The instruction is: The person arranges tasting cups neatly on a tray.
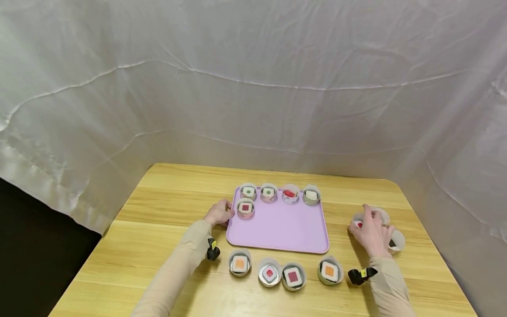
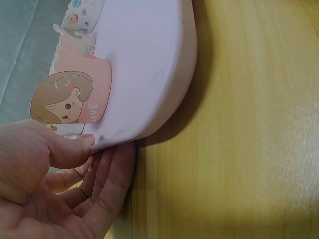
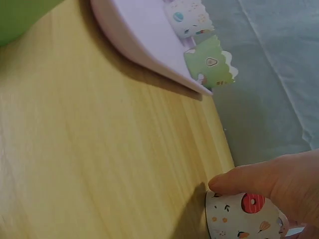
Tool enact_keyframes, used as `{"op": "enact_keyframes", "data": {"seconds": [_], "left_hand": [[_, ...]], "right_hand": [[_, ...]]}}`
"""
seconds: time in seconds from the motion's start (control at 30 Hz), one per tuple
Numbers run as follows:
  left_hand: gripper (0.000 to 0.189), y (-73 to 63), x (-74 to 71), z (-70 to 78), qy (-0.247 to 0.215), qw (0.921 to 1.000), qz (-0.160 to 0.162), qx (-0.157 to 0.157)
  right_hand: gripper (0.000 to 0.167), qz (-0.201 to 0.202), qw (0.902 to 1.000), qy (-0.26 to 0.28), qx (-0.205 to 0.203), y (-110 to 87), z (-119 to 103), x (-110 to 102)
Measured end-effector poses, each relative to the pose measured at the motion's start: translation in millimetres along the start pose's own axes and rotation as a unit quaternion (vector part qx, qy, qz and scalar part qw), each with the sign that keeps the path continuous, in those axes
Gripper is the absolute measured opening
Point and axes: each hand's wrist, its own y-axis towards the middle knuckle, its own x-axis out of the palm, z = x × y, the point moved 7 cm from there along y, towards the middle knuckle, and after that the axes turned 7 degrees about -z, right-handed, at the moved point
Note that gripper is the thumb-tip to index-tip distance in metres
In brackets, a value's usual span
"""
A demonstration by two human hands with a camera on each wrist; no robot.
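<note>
My left hand point(image 1: 219, 213) pinches the left rim of a lilac tray point(image 1: 285, 229); the left wrist view shows the thumb above the rim and the fingers under it. At the right side of the table, my right hand point(image 1: 372, 231) grips a paper baking cup point(image 3: 244, 216) printed with a red doughnut. Something red point(image 1: 359, 224) shows inside that cup. Two other paper cups, one behind the hand point(image 1: 382, 215) and one to its right point(image 1: 397, 240), stand close by. The hand partly covers all of these.
Several cups with sushi pieces line the tray's back edge, among them a green cup point(image 1: 311, 196); a pink cup point(image 1: 246, 209) stands in front at left. Along the tray's front stand more filled cups point(image 1: 240, 263) on the wooden table point(image 1: 158, 237). A grey curtain point(image 1: 253, 110) hangs behind.
</note>
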Motion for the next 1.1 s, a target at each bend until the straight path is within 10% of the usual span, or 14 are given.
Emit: {"op": "enact_keyframes", "data": {"seconds": [1.1], "left_hand": [[0.015, -1.5, -0.3, -0.5, 0.003, 1.0, 0.002, -0.001]], "right_hand": [[0.09, 0.088, 0.9894, 0.114, -0.023, -14.2, -20, -29]]}}
